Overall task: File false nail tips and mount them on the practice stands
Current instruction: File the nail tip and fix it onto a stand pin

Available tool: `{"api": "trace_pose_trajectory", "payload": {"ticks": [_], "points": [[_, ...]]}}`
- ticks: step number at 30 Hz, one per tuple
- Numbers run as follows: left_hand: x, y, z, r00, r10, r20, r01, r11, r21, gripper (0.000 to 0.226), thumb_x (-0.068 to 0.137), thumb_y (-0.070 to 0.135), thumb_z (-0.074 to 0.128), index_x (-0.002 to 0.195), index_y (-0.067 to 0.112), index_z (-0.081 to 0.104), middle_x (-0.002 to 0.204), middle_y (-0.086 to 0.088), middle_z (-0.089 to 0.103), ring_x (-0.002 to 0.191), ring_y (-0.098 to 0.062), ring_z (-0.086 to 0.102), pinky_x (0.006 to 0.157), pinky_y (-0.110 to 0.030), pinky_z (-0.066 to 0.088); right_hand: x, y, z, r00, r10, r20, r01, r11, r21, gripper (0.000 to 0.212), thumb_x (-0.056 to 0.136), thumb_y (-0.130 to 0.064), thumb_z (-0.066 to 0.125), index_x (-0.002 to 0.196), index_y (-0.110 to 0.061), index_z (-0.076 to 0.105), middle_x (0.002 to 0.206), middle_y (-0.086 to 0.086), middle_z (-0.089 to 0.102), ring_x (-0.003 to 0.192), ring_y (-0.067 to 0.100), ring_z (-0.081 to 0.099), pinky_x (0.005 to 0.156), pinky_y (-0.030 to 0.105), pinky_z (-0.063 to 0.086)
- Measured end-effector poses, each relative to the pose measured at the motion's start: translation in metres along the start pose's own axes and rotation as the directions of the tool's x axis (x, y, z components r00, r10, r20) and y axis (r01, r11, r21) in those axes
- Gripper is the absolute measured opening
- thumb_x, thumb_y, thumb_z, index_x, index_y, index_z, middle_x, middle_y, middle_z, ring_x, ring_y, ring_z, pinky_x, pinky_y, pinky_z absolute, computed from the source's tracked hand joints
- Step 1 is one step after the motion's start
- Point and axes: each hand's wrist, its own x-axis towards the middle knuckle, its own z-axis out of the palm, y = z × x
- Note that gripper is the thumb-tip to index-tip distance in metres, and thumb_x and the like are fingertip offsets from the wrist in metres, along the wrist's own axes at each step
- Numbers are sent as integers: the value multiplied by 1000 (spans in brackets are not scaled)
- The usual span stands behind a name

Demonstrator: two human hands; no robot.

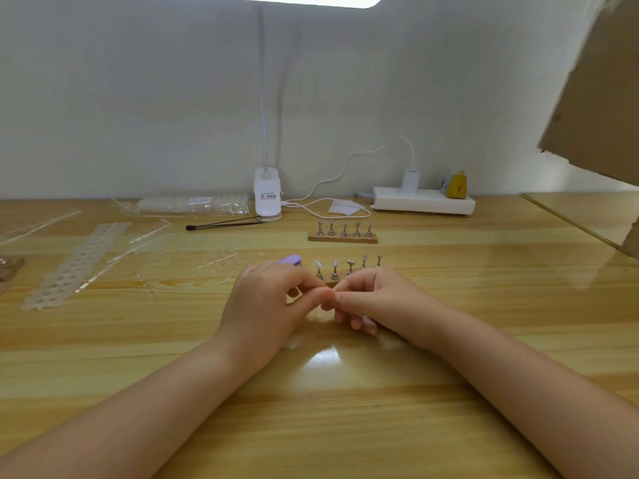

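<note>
Pale wood-grain tabletop [103, 340] is stretching out under a plain grey wall, with glare from overhead light pooling just in front of the wrists. Two practice stands are sitting on it. The far stand [342, 232] is a small wooden bar carrying five little metal holders, all looking bare. The near stand [347, 267] is sitting just beyond the fingertips; its base is mostly hidden behind the hands, and its two leftmost holders are wearing pale, translucent nail tips [318, 264], while the other three are showing only metal tops. A purple nail file [289, 260] is peeking out past the left knuckles. Emptied clear plastic sprues [76, 261] are lying scattered on the left side, and a bag of nail tips [193, 203] is resting near the wall beside a white clip lamp [267, 195]. A white power strip [423, 200] is lying further right.

The left hand [266, 302] and the right hand [377, 302] are meeting at the middle of the table, forearms angling inward and wrists resting low. Both are curling into pinches, thumbs and forefingers touching tip to tip. Something very small seems to be pinched between them, but it is too hidden to identify.
</note>
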Motion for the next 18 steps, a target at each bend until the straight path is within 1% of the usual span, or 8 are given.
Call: {"api": "trace_pose_trajectory", "payload": {"ticks": [3,5,6,8,10,12,14,18], "points": [[0,2,-1,1000,-1,-26,0,999,-37,22,79,52,64,78,32,72,71,22,64,83,-14,65,90,-47,46,1,-1,0,1000,10,1,-10,995,98,14,89,-15,64,86,-4,73,67,7,65,45,5,50,41,16,39],[0,3,0,999,26,-37,-27,999,-19,30,77,54,60,84,28,74,81,18,69,96,-17,66,86,-49,47,1,-1,1,1000,19,-16,-16,988,155,15,89,-10,61,80,-5,72,66,10,63,46,8,51,39,17,38],[0,2,1,998,43,-43,-43,999,1,33,76,54,61,87,26,74,88,14,70,100,-17,66,85,-49,47,2,-2,1,999,25,-26,-20,985,169,16,89,-9,60,77,-6,71,66,10,62,46,8,51,38,18,38],[0,1,3,993,85,-78,-80,994,68,27,74,48,69,85,24,75,94,10,71,99,-16,66,84,-49,47,2,-2,2,998,41,-47,-32,984,174,17,89,-9,61,74,-7,69,64,9,62,45,9,51,37,18,37],[0,2,6,985,127,-117,-111,985,129,16,73,39,72,78,23,74,94,9,71,96,-17,66,82,-46,47,3,-3,3,996,65,-64,-52,983,175,16,89,-10,62,74,-7,68,63,8,61,45,10,50,37,19,36],[0,1,7,978,161,-132,-141,978,152,13,73,35,73,74,22,72,93,9,70,94,-19,66,81,-43,46,4,-4,3,994,84,-71,-69,980,188,16,89,-11,63,74,-7,67,62,7,61,44,11,50,36,19,35],[0,1,7,976,177,-127,-159,977,139,17,75,38,71,74,21,71,92,11,70,95,-18,65,82,-43,45,5,-3,3,994,85,-75,-69,978,198,16,89,-11,63,75,-6,68,61,7,61,44,10,50,36,19,35],[1,1,5,988,118,-96,-112,991,66,23,82,42,59,79,21,68,91,18,68,101,-16,64,86,-45,44,5,-1,3,994,69,-81,-51,979,198,16,89,-15,64,81,-4,72,61,5,61,43,8,50,36,18,35]]}}
